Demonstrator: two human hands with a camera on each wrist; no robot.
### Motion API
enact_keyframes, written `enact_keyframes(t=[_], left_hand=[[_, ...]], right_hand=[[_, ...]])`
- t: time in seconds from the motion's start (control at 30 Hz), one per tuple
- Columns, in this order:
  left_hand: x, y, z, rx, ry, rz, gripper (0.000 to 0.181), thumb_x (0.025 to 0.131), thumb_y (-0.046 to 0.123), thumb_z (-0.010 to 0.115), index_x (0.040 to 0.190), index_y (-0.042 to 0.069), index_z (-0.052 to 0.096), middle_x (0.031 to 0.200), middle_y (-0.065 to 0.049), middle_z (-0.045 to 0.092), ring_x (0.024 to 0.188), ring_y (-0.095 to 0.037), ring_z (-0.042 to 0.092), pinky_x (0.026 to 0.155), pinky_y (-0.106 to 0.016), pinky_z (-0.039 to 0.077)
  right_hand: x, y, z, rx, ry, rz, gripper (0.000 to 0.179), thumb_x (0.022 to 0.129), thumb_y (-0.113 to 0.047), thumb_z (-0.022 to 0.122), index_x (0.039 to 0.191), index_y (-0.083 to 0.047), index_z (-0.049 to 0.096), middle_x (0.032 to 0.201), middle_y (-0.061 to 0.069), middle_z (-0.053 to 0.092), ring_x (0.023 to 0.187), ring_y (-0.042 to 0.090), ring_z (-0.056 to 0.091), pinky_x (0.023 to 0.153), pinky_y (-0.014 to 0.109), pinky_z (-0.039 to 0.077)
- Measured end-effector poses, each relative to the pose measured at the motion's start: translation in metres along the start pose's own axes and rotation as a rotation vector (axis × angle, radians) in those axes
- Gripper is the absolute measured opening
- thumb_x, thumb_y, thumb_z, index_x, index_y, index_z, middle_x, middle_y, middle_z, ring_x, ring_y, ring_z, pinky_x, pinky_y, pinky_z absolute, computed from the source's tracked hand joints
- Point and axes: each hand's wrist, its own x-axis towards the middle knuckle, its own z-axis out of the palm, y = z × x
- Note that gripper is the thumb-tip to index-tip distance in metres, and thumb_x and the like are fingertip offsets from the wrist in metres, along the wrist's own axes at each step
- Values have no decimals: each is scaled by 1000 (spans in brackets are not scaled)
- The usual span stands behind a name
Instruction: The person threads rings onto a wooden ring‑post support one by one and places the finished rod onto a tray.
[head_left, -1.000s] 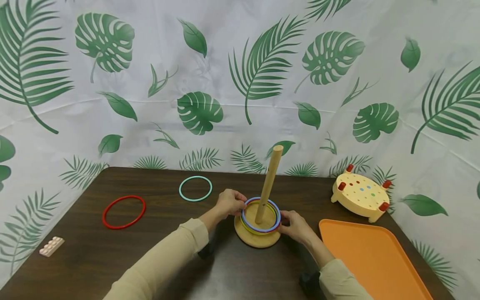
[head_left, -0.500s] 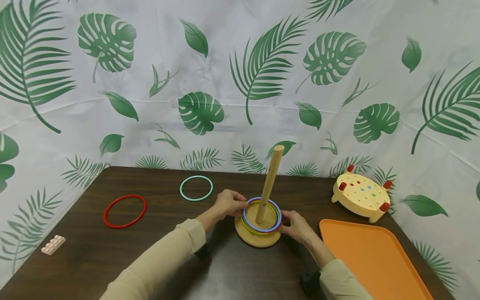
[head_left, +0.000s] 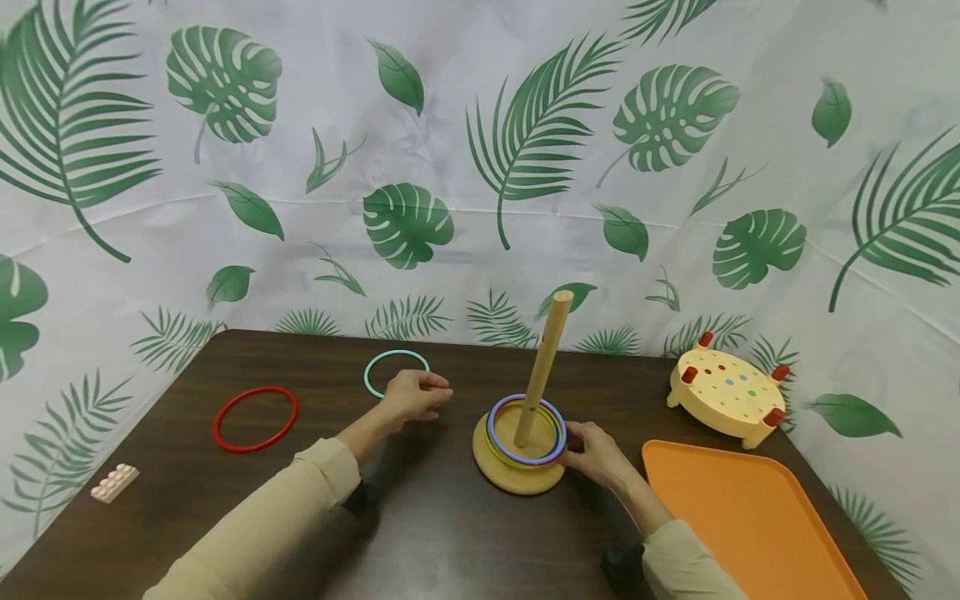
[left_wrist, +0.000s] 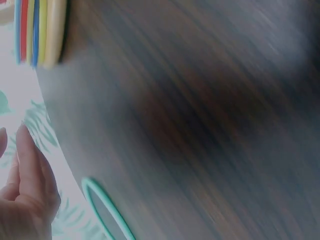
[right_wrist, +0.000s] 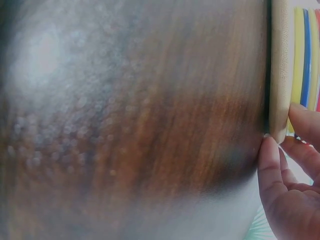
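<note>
A wooden ring stand with an upright peg is at the table's centre. Several rings lie stacked around the peg, with a light blue ring on top and yellow, dark blue and red ones below. My right hand holds the stand's right edge, thumb and fingertips at the base rim and lowest rings. My left hand hovers left of the stand, fingers extended and holding nothing. It partly covers the turquoise ring in the head view. Farther left lies a red ring.
An orange tray lies at the right, near my right forearm. Behind it is an upturned cream stool-like toy with red-tipped legs. A pale pink building brick sits by the left table edge. A leaf-print cloth hangs behind the table.
My left hand has let go of the ring stack's left side and moved left toward the turquoise ring. The right hand stays at the stand. The view has shifted slightly.
</note>
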Motion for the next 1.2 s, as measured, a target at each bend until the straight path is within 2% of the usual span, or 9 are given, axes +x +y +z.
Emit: enact_keyframes(t=[0.1,0.23,0.47,0.73,0.87,1.03,1.2], left_hand=[[-2,-8,-19,17,8,33,30,90,8,61,114,-9,60,107,-20,65,105,-36,61,76,-37,58],[-7,-18,-47,39,53,53,32,90,9,61,115,-10,58,108,-22,64,101,-36,62,78,-39,58],[-18,-31,-92,91,128,30,37,91,13,62,120,-10,56,113,-23,61,102,-33,61,80,-39,57],[-30,-50,-137,114,145,-12,46,93,19,60,125,-12,50,124,-29,53,111,-37,57,83,-39,55],[-36,-58,-158,134,154,-30,48,93,21,60,126,-12,49,123,-29,53,100,-27,63,80,-36,57],[-44,-67,-183,154,191,-38,51,92,21,62,125,-15,48,107,-20,63,79,-11,67,73,-33,59],[-49,-78,-205,166,242,-67,53,90,22,64,123,-16,48,89,-3,65,72,-12,68,68,-32,59]], right_hand=[[0,-1,0,-3,1,1,39,76,-1,70,114,7,62,94,13,70,88,26,66,76,32,54],[-1,-2,1,1,2,2,40,76,-1,71,114,8,61,95,13,69,88,26,66,77,35,55],[-3,-3,1,16,7,16,43,76,-1,72,115,9,60,98,16,67,90,30,66,78,41,55],[-3,-4,2,-4,20,32,42,75,-3,73,114,7,61,96,13,69,90,28,66,82,43,54],[-3,-4,2,-2,18,30,42,75,-3,73,113,7,62,95,13,69,89,28,66,81,42,54],[-2,-5,2,0,9,32,41,75,-2,72,113,8,61,95,13,68,89,27,65,80,38,54],[-1,-4,1,-1,2,22,38,77,-2,71,112,7,62,95,13,69,89,26,65,78,33,54]])
